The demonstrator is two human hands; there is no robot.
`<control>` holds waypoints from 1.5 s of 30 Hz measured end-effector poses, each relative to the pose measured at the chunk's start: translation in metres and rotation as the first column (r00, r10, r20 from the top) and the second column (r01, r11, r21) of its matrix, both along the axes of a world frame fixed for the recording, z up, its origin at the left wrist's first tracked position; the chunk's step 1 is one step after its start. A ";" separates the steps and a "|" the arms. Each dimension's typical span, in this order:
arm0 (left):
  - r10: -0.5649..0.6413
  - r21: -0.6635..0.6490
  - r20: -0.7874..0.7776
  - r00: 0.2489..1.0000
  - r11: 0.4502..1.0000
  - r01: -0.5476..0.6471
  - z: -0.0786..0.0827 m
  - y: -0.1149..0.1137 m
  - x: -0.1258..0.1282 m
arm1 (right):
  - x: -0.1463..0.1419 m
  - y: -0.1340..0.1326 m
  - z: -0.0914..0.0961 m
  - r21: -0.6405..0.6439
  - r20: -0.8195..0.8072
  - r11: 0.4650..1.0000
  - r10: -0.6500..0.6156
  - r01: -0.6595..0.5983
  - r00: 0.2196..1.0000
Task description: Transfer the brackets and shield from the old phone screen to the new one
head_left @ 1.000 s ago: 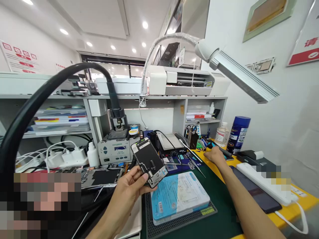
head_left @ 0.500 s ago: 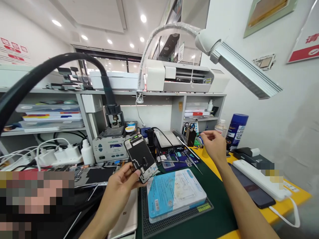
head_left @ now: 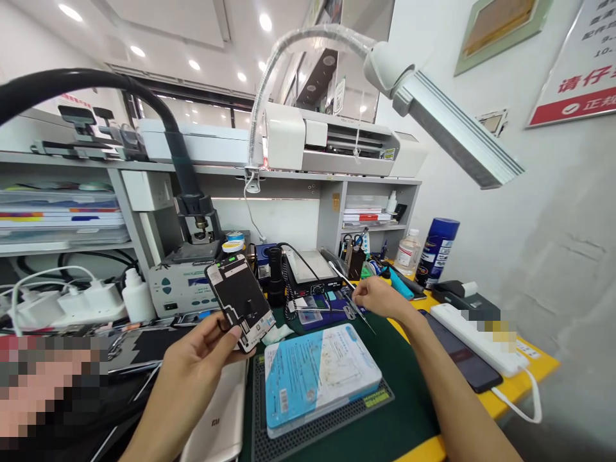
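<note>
My left hand (head_left: 205, 353) grips a phone screen assembly (head_left: 240, 301) by its lower edge, thumb in front. The screen is tilted up, with its black back, flex cable and stickers facing me. My right hand (head_left: 382, 297) is stretched forward, fingers pinched together at the near end of a slim white-tipped tool (head_left: 339, 274). Whether they grip that tool is hidden. Metal tweezers (head_left: 360, 314) lie just below those fingers. Between my arms, a blue and white flat box (head_left: 322, 375) rests on a dark perforated mat (head_left: 337, 417).
Left of the box lies a gold phone (head_left: 216, 417). A black phone (head_left: 462, 353) and white power strip (head_left: 479, 337) lie at right. A blue spray can (head_left: 437, 253) and clear bottle (head_left: 407, 251) stand behind. Overhead hangs a lamp (head_left: 457, 128); a microscope-like black arm (head_left: 178, 147) curves at left.
My right hand has come down and left from beside the bottle to the tools. My left hand still holds the screen assembly. The view has shifted slightly right.
</note>
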State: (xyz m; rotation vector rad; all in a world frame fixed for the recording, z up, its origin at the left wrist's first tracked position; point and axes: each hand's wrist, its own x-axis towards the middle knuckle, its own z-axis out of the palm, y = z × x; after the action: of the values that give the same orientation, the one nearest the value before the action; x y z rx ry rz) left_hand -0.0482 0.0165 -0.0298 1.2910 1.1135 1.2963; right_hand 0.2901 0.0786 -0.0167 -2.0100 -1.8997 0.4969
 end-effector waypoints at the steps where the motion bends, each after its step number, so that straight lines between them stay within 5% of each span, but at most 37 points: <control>1: -0.001 -0.003 0.003 1.000 1.000 0.001 -0.001 0.001 0.000 | 0.000 0.001 -0.002 -0.025 0.020 1.000 -0.006 0.006 1.000; 10: 0.002 -0.012 0.011 1.000 1.000 -0.002 -0.002 0.001 0.001 | -0.018 0.011 -0.016 -0.200 0.153 0.965 -0.141 0.170 0.978; 18: -0.018 -0.030 0.048 0.999 0.999 0.020 -0.001 -0.002 0.005 | -0.018 0.014 -0.017 -0.307 0.109 0.929 -0.179 0.205 0.978; 36: -0.163 0.009 0.123 0.979 0.987 0.163 0.005 -0.012 0.009 | -0.021 0.020 -0.028 -0.139 0.193 0.983 -0.092 0.120 0.977; 45: -0.167 -0.012 0.173 0.971 0.985 0.171 0.006 -0.012 0.011 | -0.021 0.019 -0.030 -0.127 0.099 0.984 -0.116 0.128 0.988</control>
State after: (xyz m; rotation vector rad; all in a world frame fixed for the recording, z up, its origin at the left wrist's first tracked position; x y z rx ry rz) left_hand -0.0375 0.0046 -0.0237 1.2028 0.8782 1.2354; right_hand 0.2692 0.0980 -0.0471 -2.2546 -1.8242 0.5195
